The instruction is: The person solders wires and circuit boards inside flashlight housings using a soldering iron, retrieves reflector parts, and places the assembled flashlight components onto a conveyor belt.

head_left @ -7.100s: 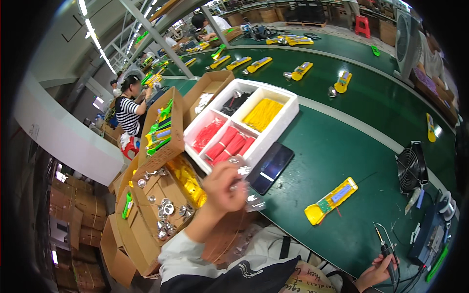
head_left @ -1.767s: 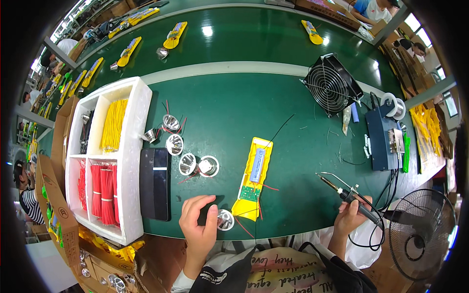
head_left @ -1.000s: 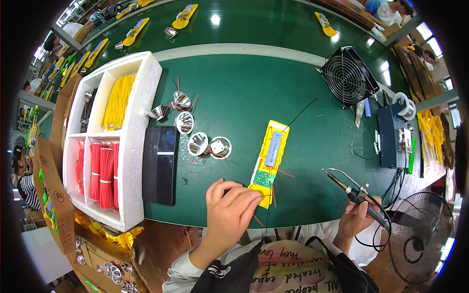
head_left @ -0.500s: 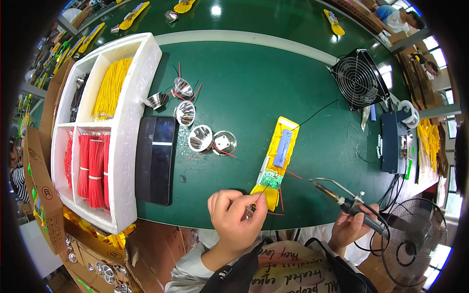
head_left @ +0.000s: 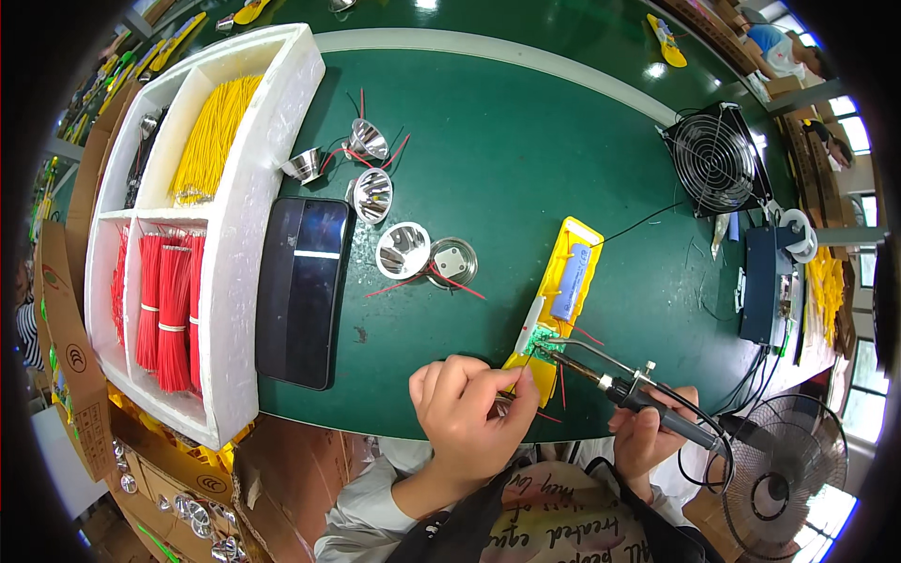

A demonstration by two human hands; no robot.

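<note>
My left hand (head_left: pixel 474 408) is closed in a pinch on a thin dark wire (head_left: pixel 528 361) at the near end of a yellow plastic housing (head_left: pixel 587 234). Something shiny shows partly below those fingers. In the housing lie a blue cylindrical battery (head_left: pixel 571 283) and a green circuit board (head_left: pixel 539 335); red wires stick out beside it. My right hand (head_left: pixel 648 438) grips a soldering iron (head_left: pixel 629 394) with a thin metal feed tube along it. Its tip meets the board, close to my left fingertips.
Left stands a white foam box (head_left: pixel 221 310) of red, yellow and black wires, with a black phone (head_left: pixel 302 291) alongside. Several silver reflector cups (head_left: pixel 404 251) lie mid-table. At the right are a small black fan (head_left: pixel 715 161), a soldering station (head_left: pixel 765 281) and a larger fan (head_left: pixel 779 488).
My right hand has brought the soldering iron left, from beside the housing onto the circuit board. My left hand keeps its pinch near the board. The whole view has shifted slightly.
</note>
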